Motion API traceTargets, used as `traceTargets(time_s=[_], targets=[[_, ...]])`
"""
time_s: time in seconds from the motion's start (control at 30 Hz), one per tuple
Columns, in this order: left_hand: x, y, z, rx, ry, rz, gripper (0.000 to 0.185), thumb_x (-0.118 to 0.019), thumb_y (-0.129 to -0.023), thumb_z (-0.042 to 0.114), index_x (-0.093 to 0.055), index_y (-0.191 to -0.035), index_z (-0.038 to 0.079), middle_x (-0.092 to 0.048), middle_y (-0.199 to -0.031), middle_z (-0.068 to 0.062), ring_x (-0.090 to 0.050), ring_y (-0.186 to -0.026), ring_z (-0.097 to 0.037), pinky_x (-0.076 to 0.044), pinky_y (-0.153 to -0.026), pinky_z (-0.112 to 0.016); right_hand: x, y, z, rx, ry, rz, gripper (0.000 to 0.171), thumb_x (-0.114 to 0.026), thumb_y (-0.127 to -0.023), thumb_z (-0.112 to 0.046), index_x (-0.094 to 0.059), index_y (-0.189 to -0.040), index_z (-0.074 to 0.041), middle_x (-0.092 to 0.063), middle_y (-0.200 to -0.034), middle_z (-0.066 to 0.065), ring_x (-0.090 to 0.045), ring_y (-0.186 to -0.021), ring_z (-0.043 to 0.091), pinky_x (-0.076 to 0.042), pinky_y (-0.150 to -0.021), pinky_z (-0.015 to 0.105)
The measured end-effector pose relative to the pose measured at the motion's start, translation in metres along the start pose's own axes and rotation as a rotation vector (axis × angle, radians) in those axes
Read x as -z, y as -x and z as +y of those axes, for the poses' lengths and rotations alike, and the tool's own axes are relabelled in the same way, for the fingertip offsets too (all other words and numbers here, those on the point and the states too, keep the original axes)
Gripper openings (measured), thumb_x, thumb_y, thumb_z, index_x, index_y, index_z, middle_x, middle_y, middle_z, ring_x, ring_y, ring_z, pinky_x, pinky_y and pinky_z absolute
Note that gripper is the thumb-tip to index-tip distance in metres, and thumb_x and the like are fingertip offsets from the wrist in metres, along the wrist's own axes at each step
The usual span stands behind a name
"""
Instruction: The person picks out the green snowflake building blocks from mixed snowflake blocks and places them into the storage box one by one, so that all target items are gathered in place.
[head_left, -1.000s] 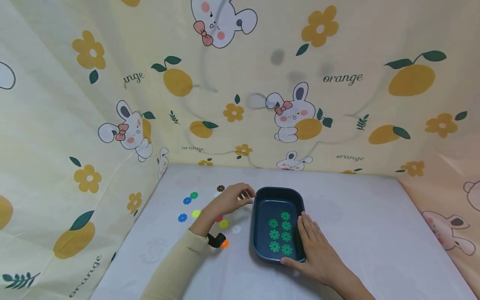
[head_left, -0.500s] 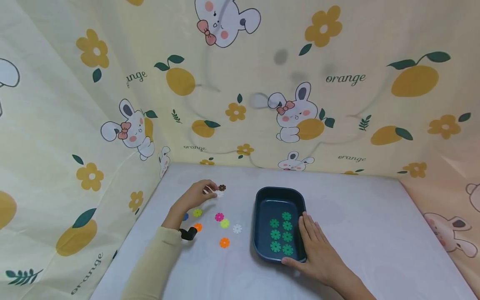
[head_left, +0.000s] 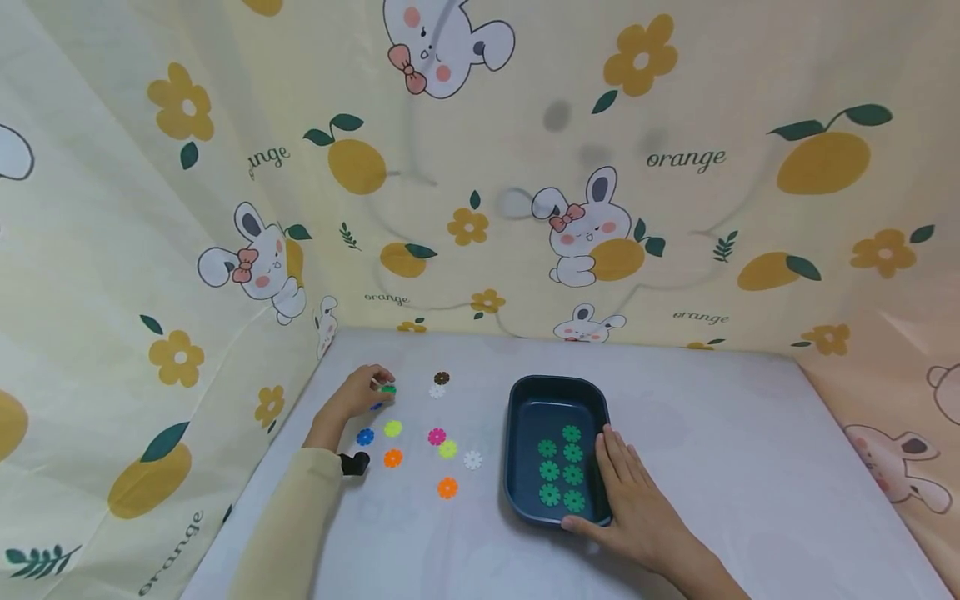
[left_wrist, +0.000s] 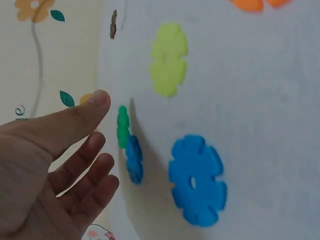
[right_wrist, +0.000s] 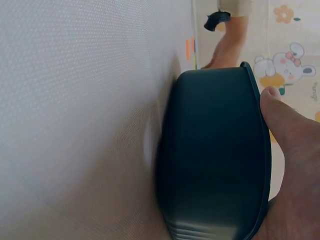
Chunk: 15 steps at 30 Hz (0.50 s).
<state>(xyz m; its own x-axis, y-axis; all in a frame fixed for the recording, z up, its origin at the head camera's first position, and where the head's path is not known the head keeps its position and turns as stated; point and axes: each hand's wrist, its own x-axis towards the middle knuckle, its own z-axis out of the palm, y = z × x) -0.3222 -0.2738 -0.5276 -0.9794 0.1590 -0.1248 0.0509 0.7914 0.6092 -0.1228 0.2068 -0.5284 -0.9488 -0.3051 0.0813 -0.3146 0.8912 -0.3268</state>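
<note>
My left hand (head_left: 352, 398) is at the far left of the table, fingers close over a green flower-shaped disc (head_left: 387, 390). In the left wrist view its thumb and fingers are spread apart, and the green disc lies just beyond them beside a blue disc (left_wrist: 134, 160). My right hand (head_left: 633, 508) rests against the right side of a dark blue tray (head_left: 513, 467), fingers straight along the rim and thumb at the near corner. The right wrist view shows that thumb on the tray's edge. Several green flower discs (head_left: 572, 452) lie in two columns inside the tray.
Loose flower discs are scattered left of the tray: orange (head_left: 447, 487), pink (head_left: 437, 436), yellow-green (head_left: 393, 427), white (head_left: 472, 460), brown (head_left: 442, 377) and another blue one (head_left: 365, 436). A patterned curtain (head_left: 480, 275) stands behind the white table (head_left: 705, 417).
My left hand has moved from the tray's far left corner, past the brown and white discs, leftward to the green disc. My right hand has stayed on the tray.
</note>
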Motion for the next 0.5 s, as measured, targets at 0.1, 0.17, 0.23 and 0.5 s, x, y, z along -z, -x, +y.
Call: traceTargets(time_s=[0.1, 0.17, 0.23, 0.5], targets=[[0.0000, 0.0001, -0.0038, 0.026, -0.012, 0.010, 0.035, -0.080, -0.098, 0.012, -0.067, -0.127, -0.002, -0.065, -0.122, -0.020, -0.057, -0.109, -0.033, -0.050, -0.103, -0.049, 0.0003, 0.0001, -0.0001, -0.003, 0.005, -0.003, 0.134, -0.063, -0.082, -0.090, -0.023, -0.167, 0.005, -0.011, -0.178, 0.022, -0.015, -0.164, 0.041, -0.023, -0.128, 0.061], [-0.0001, -0.0001, -0.0052, 0.043, -0.011, 0.019, 0.037, -0.081, -0.097, 0.013, -0.066, -0.126, -0.004, -0.064, -0.118, -0.020, -0.056, -0.106, -0.032, -0.050, -0.100, -0.047, 0.0006, 0.0000, -0.0003, -0.007, 0.007, -0.007, 0.134, -0.063, -0.082, -0.090, -0.022, -0.167, 0.005, -0.011, -0.178, 0.022, -0.015, -0.164, 0.041, -0.023, -0.128, 0.062], [-0.0005, -0.0005, -0.0060, 0.067, -0.004, 0.025, 0.037, -0.081, -0.097, 0.015, -0.066, -0.125, -0.005, -0.063, -0.115, -0.019, -0.054, -0.103, -0.031, -0.050, -0.097, -0.045, 0.0007, 0.0001, -0.0004, -0.009, 0.006, -0.009, 0.134, -0.063, -0.082, -0.090, -0.022, -0.168, 0.005, -0.011, -0.178, 0.022, -0.015, -0.164, 0.041, -0.022, -0.128, 0.062], [-0.0050, -0.0061, -0.0079, 0.172, -0.018, 0.024, 0.037, -0.081, -0.098, 0.019, -0.065, -0.123, -0.003, -0.062, -0.116, -0.018, -0.056, -0.106, -0.032, -0.051, -0.101, -0.047, 0.0001, 0.0004, 0.0001, -0.005, 0.003, -0.002, 0.134, -0.063, -0.082, -0.090, -0.022, -0.167, 0.005, -0.012, -0.178, 0.023, -0.014, -0.164, 0.040, -0.022, -0.128, 0.061]])
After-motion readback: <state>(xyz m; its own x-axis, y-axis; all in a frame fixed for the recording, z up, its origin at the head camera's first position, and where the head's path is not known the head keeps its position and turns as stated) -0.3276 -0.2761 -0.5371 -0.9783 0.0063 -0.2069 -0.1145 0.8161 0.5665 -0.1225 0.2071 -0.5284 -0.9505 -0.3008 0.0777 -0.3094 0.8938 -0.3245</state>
